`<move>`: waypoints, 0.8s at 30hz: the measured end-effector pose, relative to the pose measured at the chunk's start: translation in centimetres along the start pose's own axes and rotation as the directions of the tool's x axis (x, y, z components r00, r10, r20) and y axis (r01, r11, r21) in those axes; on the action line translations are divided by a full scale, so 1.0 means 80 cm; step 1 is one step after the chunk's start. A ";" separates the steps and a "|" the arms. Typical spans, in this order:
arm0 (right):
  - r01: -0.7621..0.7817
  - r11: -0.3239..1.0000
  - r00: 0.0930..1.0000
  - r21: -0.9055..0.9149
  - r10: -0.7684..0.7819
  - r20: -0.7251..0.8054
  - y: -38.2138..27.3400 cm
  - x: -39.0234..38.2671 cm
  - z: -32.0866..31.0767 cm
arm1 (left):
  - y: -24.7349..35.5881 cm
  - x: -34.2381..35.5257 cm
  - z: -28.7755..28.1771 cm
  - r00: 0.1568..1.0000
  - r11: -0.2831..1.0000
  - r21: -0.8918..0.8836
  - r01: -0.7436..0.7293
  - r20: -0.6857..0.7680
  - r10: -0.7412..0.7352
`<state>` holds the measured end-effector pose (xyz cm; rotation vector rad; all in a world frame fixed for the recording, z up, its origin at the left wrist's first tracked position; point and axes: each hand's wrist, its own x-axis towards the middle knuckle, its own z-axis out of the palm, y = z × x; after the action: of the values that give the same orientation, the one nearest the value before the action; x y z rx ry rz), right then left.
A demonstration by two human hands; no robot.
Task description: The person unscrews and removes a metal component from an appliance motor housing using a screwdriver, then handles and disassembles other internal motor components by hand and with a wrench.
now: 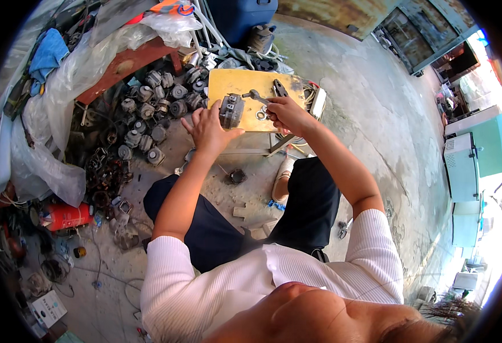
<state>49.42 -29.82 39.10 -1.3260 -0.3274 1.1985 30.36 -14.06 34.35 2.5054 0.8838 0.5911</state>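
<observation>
In the head view, we see a metal motor (231, 111) on the left part of the yellow table (227, 83); our left hand (209, 131) rests spread against it, our right hand (288, 117) grips a hammer (255, 95); we judge the motor heavy, stiff, best held round its casing

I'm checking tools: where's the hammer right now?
Head view, upper middle: the hammer is in the right hand, over the yellow tabletop, right of the grey metal part.
</observation>
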 end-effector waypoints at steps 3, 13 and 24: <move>-0.079 0.938 0.994 -0.338 0.048 -0.099 -0.026 -0.008 0.042 | -0.018 0.015 -0.031 0.966 0.998 0.016 0.053 0.252 -0.055; -0.184 0.921 0.980 -0.343 0.144 -0.140 -0.034 -0.012 0.057 | -0.034 0.049 -0.021 0.920 0.955 -0.141 -0.262 0.262 0.291; -0.238 0.843 0.971 -0.482 0.190 -0.147 -0.071 0.003 0.075 | 0.000 0.029 0.009 0.982 0.981 -0.122 -0.148 0.103 0.161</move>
<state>47.59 -25.09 45.62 -1.9057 -0.4490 1.2801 32.41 -12.70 34.36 2.4908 0.6010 0.5269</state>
